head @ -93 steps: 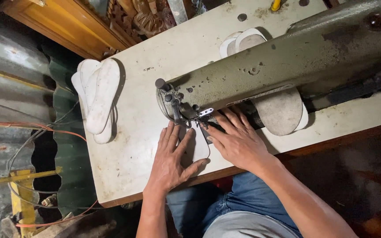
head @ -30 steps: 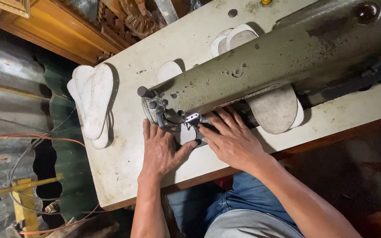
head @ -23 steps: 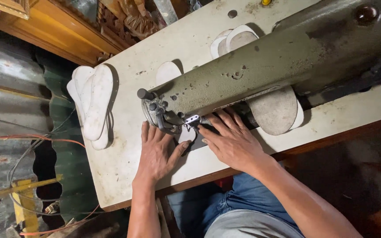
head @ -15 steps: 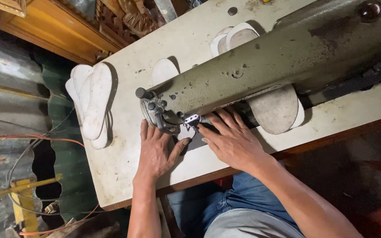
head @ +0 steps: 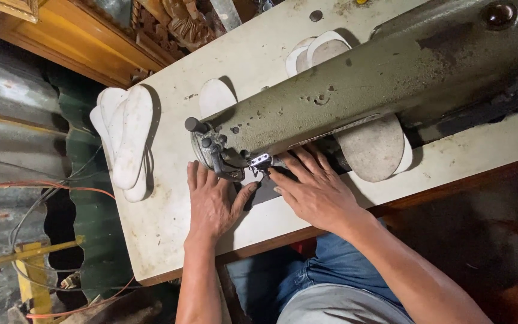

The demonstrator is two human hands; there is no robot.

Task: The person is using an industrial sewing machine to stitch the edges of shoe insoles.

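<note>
Left hand (head: pixel 211 201): palm down and flat, fingers pointing away from the body and held close together, thumb spread out to the right.
Right hand (head: pixel 316 189): palm down, fingers splayed and angled up and to the left, fingertips (head: pixel 274 173) close to the left thumb.
Left forearm: bare, coming nearly straight up from the lower edge of the view, wrist straight.
Right forearm: bare, running in diagonally from the lower right, wrist slightly bent.
Hands: side by side, just apart.
</note>
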